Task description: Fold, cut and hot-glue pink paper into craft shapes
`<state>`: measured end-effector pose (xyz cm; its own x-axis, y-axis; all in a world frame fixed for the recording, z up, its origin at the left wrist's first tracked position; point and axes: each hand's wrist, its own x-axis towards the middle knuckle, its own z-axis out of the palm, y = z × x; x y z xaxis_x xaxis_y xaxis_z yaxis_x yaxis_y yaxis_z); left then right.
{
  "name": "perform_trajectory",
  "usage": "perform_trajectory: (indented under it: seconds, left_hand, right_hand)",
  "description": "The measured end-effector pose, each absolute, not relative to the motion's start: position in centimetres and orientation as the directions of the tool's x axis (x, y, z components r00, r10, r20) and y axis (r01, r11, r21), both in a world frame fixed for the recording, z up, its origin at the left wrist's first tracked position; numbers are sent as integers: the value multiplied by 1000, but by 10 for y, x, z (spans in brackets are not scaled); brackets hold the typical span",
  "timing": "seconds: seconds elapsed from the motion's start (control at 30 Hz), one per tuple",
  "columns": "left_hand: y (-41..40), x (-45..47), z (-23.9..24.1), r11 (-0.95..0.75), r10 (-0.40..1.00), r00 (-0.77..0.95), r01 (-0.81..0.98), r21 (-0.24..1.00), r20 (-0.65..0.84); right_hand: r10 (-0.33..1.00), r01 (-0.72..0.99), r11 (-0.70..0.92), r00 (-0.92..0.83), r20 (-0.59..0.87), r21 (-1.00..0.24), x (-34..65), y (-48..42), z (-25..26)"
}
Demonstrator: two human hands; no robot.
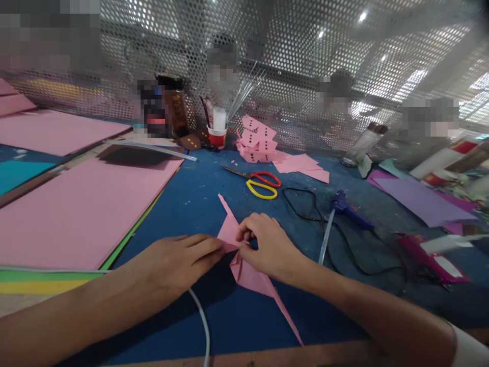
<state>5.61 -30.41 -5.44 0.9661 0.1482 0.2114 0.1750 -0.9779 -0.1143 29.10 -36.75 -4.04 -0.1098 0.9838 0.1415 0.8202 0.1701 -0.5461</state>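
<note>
A folded piece of pink paper [255, 280] lies across the blue tabletop, with a narrow pointed strip at each end. My left hand [191, 257] grips its left edge, fingertips pressed together on the paper. From the right, my right hand [267, 244] pinches the middle of the same piece between thumb and curled fingers. The creases under my fingertips are partly hidden. Just beyond my hands rest scissors [263, 184] with one red and one yellow handle.
Large pink sheets [87, 214] are stacked at left. A blue glue gun [349, 210] with a black cord lies at right, near purple paper [424, 199]. Behind stand a pile of pink cut pieces [256, 140], a red-white cup [217, 136] and a perforated metal screen [290, 76]. A white cable [202, 316] runs in front.
</note>
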Motion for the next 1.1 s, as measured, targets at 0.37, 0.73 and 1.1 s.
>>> perform_trajectory:
  seconds: [0.37,0.73,1.1]
  left_hand:
    - [-299,61,-49,-978,201,949,182,101,243]
    - [-296,63,-44,-939,283,872,167,302,399]
    - [-278,65,-51,-898,439,830,419,134,345]
  right_hand:
    - [987,741,164,-122,109,-652,311,-373,-31]
    - [982,851,190,-168,88,-490,312,-384,-25]
    - [934,847,357,-312,175,-395,316,-379,-26]
